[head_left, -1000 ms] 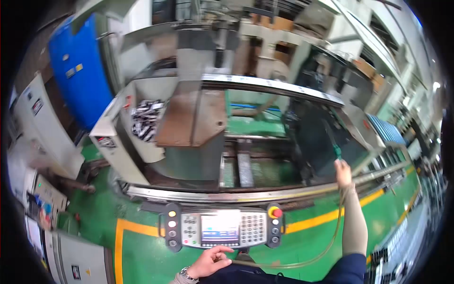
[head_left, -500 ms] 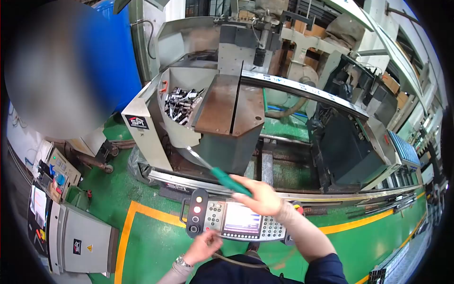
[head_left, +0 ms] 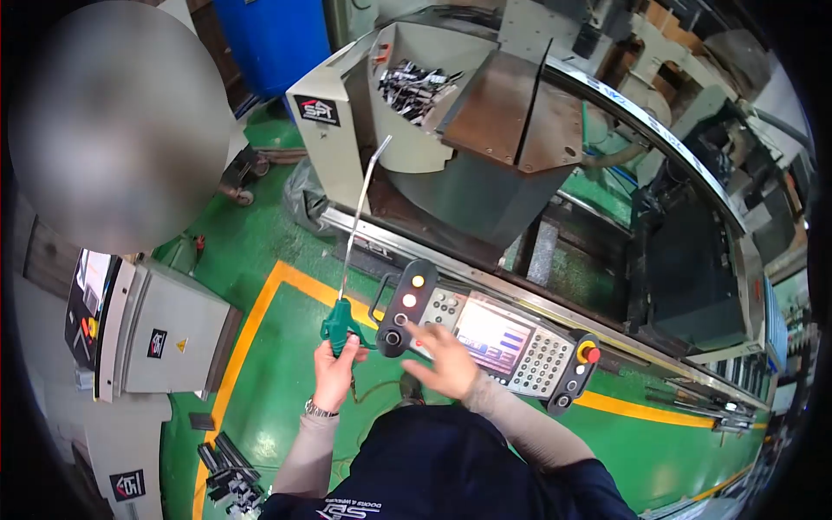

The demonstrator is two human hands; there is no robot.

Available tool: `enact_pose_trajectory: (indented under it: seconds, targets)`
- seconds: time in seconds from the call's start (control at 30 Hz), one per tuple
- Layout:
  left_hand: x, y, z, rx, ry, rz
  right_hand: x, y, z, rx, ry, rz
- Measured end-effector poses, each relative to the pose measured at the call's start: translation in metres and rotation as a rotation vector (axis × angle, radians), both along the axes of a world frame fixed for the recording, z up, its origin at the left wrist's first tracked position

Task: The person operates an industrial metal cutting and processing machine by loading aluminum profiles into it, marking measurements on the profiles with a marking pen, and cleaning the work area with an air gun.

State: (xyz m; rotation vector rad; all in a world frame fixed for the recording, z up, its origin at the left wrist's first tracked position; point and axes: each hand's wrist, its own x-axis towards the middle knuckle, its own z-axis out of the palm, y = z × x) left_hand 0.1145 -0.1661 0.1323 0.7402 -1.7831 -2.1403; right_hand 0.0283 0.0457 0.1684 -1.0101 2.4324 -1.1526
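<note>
My left hand [head_left: 334, 374] is closed round the grip of a green air blow gun [head_left: 339, 324]. Its long thin metal nozzle points up and away, bent at the tip. To the right, my right hand [head_left: 449, 367] is over the left part of a machine control panel [head_left: 539, 362], fingers apart and holding nothing. Its fingertips overlap the area just below the round buttons, beside the lit screen [head_left: 492, 334]. A hose [head_left: 374, 392] runs below the blow gun toward my body.
Beyond the panel stands a saw-like machine with a brown metal plate [head_left: 494, 104] and a bin of metal offcuts [head_left: 416, 91]. A red emergency button [head_left: 592, 355] sits at the panel's right end. Grey cabinet [head_left: 178, 334] at left; dark profiles [head_left: 230, 472] on the green floor.
The blow gun has passed from my right hand to my left, its nozzle now pointing more upright. My right hand has come down to the panel buttons. The view has tilted downward.
</note>
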Motion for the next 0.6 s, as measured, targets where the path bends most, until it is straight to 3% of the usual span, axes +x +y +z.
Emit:
enact_pose_trajectory:
  seconds: [0.1, 0.2, 0.27, 0.33, 0.47, 0.53, 0.6]
  targets:
    - [-0.005, -0.007, -0.045, -0.184, -0.015, 0.005, 0.018, 0.055, -0.036, 0.054, -0.114, -0.144]
    - [-0.029, -0.005, -0.057, -0.324, -0.151, 0.019, 0.044, 0.098, -0.066, 0.155, -0.184, -0.182]
    - [-0.056, 0.005, -0.076, -0.335, 0.091, 0.064, 0.063, 0.110, -0.068, 0.188, -0.185, -0.216]
    - [-0.066, 0.005, -0.106, -0.271, 0.026, 0.007, 0.072, 0.112, -0.053, 0.202, -0.228, -0.211]
    - [-0.059, 0.015, -0.152, -0.830, -0.154, 0.068, 0.073, 0.138, -0.057, 0.078, -0.219, -0.202]
    - [-0.050, 0.010, -0.183, -0.660, -0.171, 0.107, 0.076, 0.158, -0.059, 0.080, -0.129, -0.285]
    - [-0.054, 0.024, -0.180, -0.535, -0.203, 0.157, 0.074, 0.182, -0.054, 0.078, -0.143, -0.331]
